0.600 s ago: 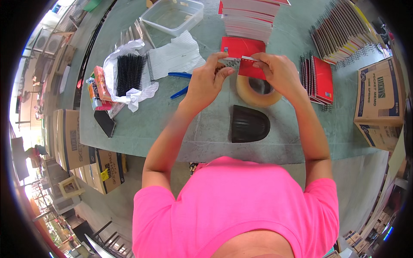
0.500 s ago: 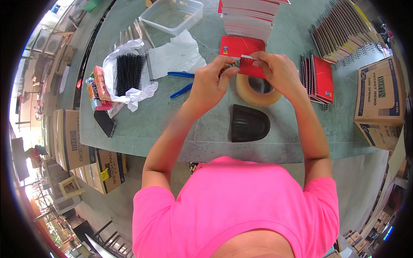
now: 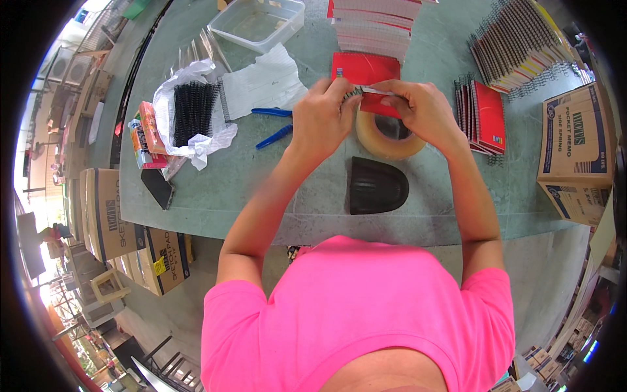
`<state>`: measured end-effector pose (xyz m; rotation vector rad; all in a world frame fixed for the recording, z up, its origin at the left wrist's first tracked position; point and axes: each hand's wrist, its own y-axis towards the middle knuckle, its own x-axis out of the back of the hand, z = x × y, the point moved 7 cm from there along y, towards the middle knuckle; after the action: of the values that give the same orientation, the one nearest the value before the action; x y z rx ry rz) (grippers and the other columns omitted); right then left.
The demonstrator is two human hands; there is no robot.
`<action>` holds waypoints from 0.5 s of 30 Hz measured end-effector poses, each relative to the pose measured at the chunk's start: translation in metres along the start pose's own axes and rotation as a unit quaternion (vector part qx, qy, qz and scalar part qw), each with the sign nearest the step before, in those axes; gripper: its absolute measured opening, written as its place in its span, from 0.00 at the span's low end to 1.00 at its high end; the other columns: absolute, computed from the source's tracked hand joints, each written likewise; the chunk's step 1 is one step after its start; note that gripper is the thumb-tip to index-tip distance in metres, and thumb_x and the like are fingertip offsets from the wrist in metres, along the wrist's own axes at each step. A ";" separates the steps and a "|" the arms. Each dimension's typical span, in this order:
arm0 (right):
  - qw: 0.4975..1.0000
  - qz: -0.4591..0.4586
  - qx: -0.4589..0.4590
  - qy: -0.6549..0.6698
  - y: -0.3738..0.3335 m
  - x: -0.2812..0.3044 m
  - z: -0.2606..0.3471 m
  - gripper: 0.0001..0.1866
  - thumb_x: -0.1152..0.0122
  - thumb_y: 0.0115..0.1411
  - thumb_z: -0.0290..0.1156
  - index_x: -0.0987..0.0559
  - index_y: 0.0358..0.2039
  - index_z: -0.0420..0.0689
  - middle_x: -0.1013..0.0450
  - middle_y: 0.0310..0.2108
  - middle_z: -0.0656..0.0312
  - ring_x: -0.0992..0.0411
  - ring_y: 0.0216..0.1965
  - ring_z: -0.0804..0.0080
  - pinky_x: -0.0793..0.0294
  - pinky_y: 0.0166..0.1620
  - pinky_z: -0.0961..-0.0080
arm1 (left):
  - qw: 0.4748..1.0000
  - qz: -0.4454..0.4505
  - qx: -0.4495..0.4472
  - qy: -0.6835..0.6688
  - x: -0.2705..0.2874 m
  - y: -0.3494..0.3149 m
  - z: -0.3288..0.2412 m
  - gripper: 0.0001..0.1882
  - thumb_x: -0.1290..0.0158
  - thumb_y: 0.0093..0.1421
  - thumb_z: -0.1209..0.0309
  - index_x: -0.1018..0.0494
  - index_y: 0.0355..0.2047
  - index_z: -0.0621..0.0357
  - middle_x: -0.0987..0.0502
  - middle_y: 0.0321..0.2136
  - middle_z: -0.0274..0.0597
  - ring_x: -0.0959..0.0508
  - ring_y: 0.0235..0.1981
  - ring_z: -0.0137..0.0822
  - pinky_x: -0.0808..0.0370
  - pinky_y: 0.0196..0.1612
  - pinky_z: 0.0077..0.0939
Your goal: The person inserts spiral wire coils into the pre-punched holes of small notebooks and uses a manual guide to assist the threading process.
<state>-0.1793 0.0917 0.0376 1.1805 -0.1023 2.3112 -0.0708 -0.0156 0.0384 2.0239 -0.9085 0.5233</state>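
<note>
Left hand pinching spiral coil; right hand pinching red notepad, well in from near edge of surface. Probably threading coil into notepad; next move seems to call for steady alignment.

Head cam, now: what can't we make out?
All in the head view:
- Coil: partly hidden by left hand.
- Held red notepad: right part, behind right hand.
- Tape roll: upper rim, behind notepad.
- Blue-handled tool: head, behind left hand.
- Notepad stack: cut off by upper edge.
</note>
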 end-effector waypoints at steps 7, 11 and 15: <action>0.991 -0.059 0.065 -0.099 -0.003 0.005 0.015 0.07 0.43 0.52 0.29 0.22 0.33 0.47 0.25 0.28 0.59 0.28 0.31 0.59 0.32 0.36 0.64 | 0.975 0.178 0.100 -0.085 0.008 0.010 0.023 0.11 0.46 0.55 0.68 0.27 0.38 0.57 0.25 0.34 0.49 0.24 0.32 0.45 0.28 0.33 0.35; 0.960 -0.223 0.151 -0.080 -0.007 0.004 0.022 0.09 0.40 0.51 0.31 0.23 0.34 0.47 0.26 0.30 0.61 0.28 0.31 0.61 0.33 0.36 0.67 | 0.995 0.061 -0.002 -0.073 0.015 0.018 -0.001 0.12 0.45 0.55 0.67 0.26 0.37 0.61 0.25 0.27 0.42 0.28 0.22 0.31 0.31 0.27 0.25; 0.961 -0.217 0.153 -0.075 -0.005 -0.001 0.015 0.07 0.41 0.51 0.33 0.24 0.31 0.48 0.26 0.26 0.65 0.28 0.32 0.65 0.34 0.34 0.70 | 0.965 0.228 0.118 -0.055 0.000 0.011 0.024 0.12 0.46 0.56 0.67 0.25 0.36 0.61 0.25 0.25 0.43 0.27 0.24 0.31 0.31 0.29 0.25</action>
<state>-0.1654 0.0907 0.0457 1.3685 0.4346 1.8911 -0.0782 -0.0391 0.0307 2.0697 -1.4537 0.8072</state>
